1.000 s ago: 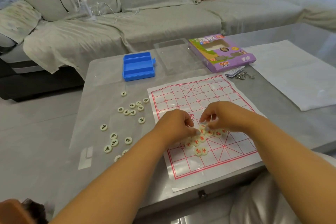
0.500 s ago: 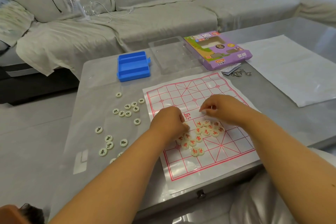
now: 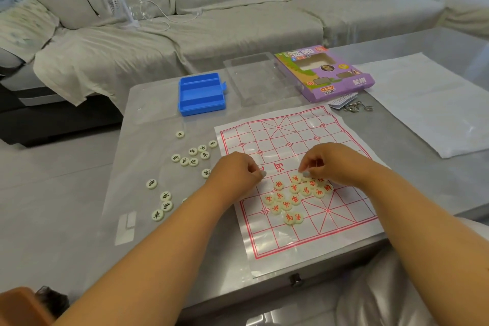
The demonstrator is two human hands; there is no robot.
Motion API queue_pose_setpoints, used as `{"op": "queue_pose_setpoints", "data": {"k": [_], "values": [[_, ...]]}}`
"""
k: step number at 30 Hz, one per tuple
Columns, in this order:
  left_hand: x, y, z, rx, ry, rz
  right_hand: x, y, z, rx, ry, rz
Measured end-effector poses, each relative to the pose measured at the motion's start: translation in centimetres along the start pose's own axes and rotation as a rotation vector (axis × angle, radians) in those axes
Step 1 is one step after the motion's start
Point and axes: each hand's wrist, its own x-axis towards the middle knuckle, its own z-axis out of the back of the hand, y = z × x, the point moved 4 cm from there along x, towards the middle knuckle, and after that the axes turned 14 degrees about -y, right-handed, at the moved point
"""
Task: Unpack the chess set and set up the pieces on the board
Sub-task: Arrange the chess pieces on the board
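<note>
At the bottom of the frame both forearms reach up over the near edge of the grey glass-topped table (image 3: pixel 164 241). In the centre, the left hand (image 3: pixel 234 171) hovers over the left edge of the paper chess board (image 3: pixel 341 230), fingers curled with thumb and forefinger drawn together; whether a piece sits between them cannot be told. The right hand (image 3: pixel 330 164) is just right of it, its fingers curled and fingertips pinching a pale round piece (image 3: pixel 305 176) at the top of the red-lettered pieces (image 3: pixel 293 200), which lie bunched, touching one another, on the lower middle of the board. The board's red grid is bare elsewhere.

Left of the board, on the tabletop, the black-lettered pieces (image 3: pixel 185 160) lie scattered in two loose groups. Further up, a blue plastic tray (image 3: pixel 201 94) stands open above them; a clear plastic lid (image 3: pixel 254 79) lies to its right, then a purple cardboard box (image 3: pixel 325 73). Just below the box rest a folded leaflet (image 3: pixel 342 100) and metal wire puzzles (image 3: pixel 358 106). A white sheet (image 3: pixel 428 103) covers the table's right side. Across the top runs a grey sofa (image 3: pixel 238 16) with a small white fan (image 3: pixel 113 2) on its seat.
</note>
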Motion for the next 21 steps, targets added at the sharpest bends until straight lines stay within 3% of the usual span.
{"op": "queue_pose_setpoints", "data": {"k": [7,12,17,21], "values": [[-0.1,1.3,1.5,-0.026,-0.051,0.047,-0.2,0.3,-0.1,0.004,-0.060,-0.011],[0.1,3.2,3.8,-0.028,-0.125,0.115,-0.3,3.7,1.0,0.046,-0.249,0.066],[0.2,7.2,7.7,0.008,-0.243,0.211,1.3,10.0,-1.4,0.063,-0.130,0.194],[0.7,10.8,9.7,0.042,-0.312,0.276,4.6,13.2,-3.9,0.020,-0.132,0.247]]}}
